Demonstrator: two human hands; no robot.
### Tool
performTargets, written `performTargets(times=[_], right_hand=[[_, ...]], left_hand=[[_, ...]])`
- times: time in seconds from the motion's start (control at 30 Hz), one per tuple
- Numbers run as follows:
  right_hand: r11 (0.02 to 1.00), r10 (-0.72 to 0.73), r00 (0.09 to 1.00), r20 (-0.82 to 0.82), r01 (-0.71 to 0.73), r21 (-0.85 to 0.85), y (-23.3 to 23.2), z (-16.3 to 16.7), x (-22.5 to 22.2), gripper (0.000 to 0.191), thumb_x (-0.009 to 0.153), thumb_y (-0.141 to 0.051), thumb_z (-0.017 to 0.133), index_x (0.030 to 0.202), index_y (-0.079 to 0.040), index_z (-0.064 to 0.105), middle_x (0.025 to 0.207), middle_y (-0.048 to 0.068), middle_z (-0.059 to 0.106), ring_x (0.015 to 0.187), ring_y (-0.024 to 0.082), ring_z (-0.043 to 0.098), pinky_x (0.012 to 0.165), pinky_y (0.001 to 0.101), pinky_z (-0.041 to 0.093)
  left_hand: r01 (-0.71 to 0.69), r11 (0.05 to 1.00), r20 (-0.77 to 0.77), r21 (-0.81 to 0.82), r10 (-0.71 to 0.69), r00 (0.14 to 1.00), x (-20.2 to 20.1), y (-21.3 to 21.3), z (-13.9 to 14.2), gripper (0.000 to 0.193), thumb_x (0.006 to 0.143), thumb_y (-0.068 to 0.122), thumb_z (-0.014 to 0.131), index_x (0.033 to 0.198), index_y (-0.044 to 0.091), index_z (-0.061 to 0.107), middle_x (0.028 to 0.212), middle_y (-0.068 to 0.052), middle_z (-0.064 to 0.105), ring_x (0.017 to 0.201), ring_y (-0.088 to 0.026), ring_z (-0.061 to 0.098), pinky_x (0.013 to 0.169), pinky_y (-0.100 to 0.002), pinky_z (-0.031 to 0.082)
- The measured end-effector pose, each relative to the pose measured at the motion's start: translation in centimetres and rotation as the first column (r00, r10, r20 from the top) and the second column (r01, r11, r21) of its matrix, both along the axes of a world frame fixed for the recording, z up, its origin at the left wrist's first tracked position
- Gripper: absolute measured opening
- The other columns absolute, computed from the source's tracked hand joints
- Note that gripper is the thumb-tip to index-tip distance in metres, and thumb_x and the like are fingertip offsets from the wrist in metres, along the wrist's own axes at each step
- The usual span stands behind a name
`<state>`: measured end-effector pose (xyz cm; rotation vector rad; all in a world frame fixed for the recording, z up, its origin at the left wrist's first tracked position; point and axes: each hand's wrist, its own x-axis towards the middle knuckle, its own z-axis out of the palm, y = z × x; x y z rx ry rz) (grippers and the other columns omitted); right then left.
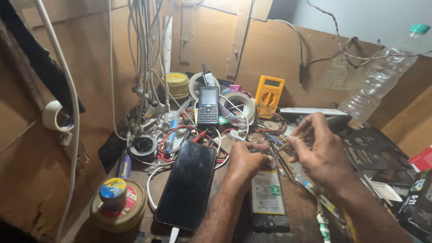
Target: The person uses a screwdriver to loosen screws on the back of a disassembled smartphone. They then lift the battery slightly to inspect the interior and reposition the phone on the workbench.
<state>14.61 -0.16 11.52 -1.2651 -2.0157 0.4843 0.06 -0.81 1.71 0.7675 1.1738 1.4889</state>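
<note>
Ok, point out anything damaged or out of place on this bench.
The opened phone under the left hand lies with its back off and battery bared. The plastic bottle leans tilted against the back wall. Red wires sprawl tangled beside the black smartphone.

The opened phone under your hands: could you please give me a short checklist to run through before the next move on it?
1. Left hand steadying the opened phone: ok, it rests on the phone's top end.
2. Right hand gripping the thin tool: ok, pinched between fingers, tip pointing toward the phone's top.
3. Battery seated in the body: ok, it lies flat in the frame.
4. Tool tip on the right spot: cannot tell, the left hand hides the contact point.
5. Black smartphone out of the way: ok, it lies beside the opened phone, apart.
6. Red wires away from the work spot: cannot tell.
</note>
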Motion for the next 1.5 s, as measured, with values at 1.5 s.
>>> performTargets(times=[1.5], right_hand=[[0.993,-0.115,0.988,0.107,0.119,-0.024,-0.2,0.9,-0.7,0.034,0.088,-0.026,0.082,0.102,-0.004,0.058,0.068,0.020,0.074,0.057,0.023,0.073,0.054,0.0368,0.053]], left_hand=[[0.007,0.999,0.035,0.047,-0.009,0.999,0.1,0.4,-0.9,0.036,0.067,-0.005,0.073,0.102,-0.005,0.076,0.085,-0.019,0.077,0.071,-0.022,0.075,0.065,-0.034,0.061]])
